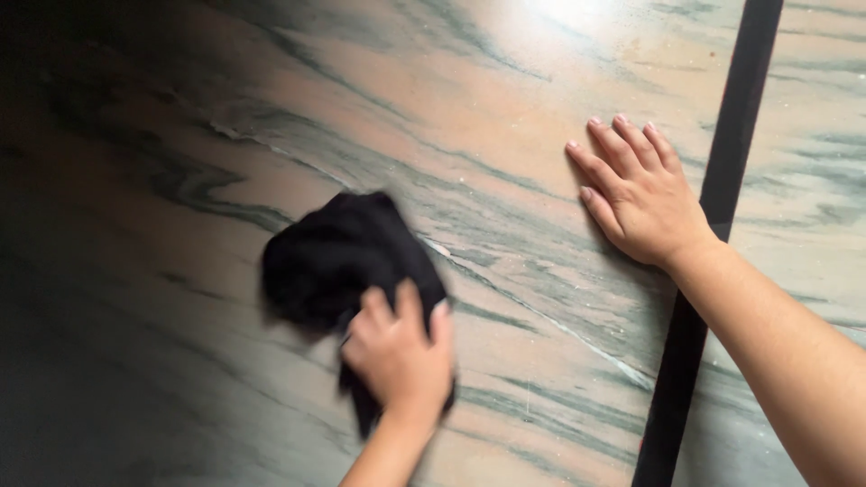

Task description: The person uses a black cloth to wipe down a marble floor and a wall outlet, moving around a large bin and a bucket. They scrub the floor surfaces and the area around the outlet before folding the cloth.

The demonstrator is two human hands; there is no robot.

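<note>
Head view: two hands; left [397,352] grips one black cloth [338,257]; right [636,194] flat, fingers spread.

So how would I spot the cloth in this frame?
Start from the veined marble surface that fills the view. Left of its black strip, the left hand grips a crumpled black cloth against the stone. It is the only soft, dark bundle; the right hand lies flat and empty.

1. I look down on what seems a home interior: a polished stone floor [505,117], pinkish with grey-green veins
2. A black inlay strip [722,189] divides the slabs, as in a tiled living space
3. Glare at the top edge points to indoor light; I cannot tell which room
</note>
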